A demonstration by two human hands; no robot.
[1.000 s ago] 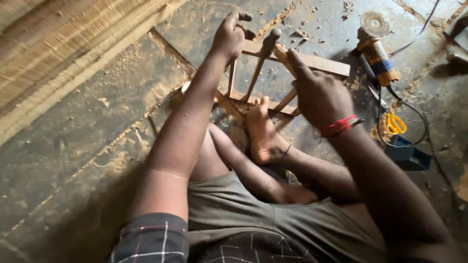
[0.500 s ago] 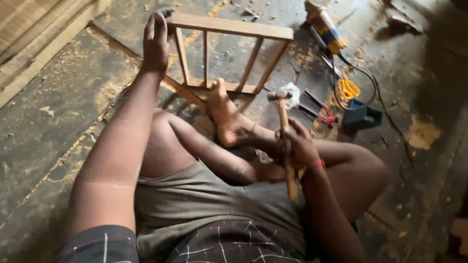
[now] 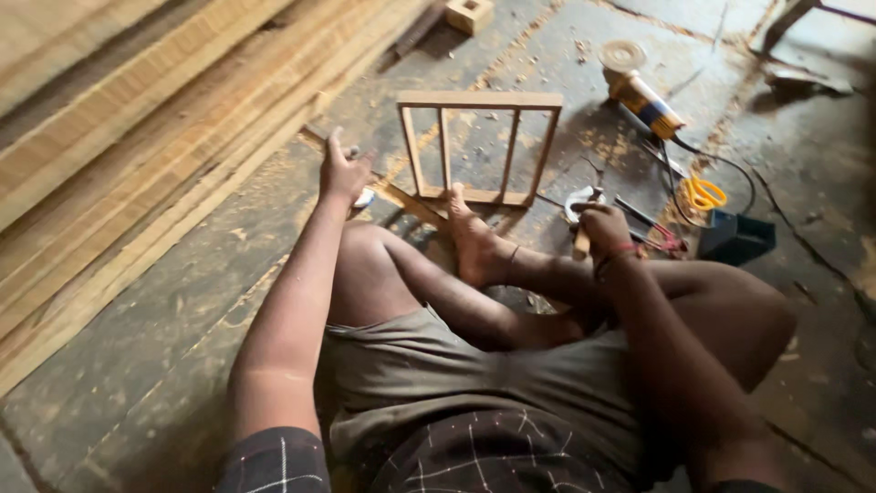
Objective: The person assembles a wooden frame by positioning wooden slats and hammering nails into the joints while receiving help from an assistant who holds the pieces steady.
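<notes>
Sitting on the floor (image 3: 155, 365) with legs folded, the person has let go of the wooden frame (image 3: 479, 99). A second ago both hands were up on its rails. Half a second ago the left hand alone held a corner, while the right carried the hammer low.

Now the right hand (image 3: 604, 226), a red band (image 3: 613, 253) at its wrist, is clenched around the wooden handle of the hammer (image 3: 580, 203). The metal head sits just above the floor, to the right of the frame. The bare foot (image 3: 470, 239) presses against the frame's bottom rail, so the foot, not a hand, steadies the work.

The left hand (image 3: 345, 172) is released, with fingers spread and palm down on the floor left of the frame. It is just beside a small white thing (image 3: 364, 197) that I cannot identify.

The frame stands near the middle of the floor with three upright slats between two rails, tilted away from the person. It appears to rest on a loose strip of wood.

- **Right side:** a dark blue box (image 3: 735, 237) with no label that I can read sits towards the floor's right side, with a yellow-handled tool (image 3: 703, 194) just beyond it.
- **Farther right:** an angle grinder (image 3: 639, 87) lies there, its yellow body wrapped in a blue band and its cord trailing.
- **Left edge:** stacked planks (image 3: 137, 137) run along the floor's left edge.
- **Far edge:** a small hollow wooden block (image 3: 470, 14) lies there.
</notes>
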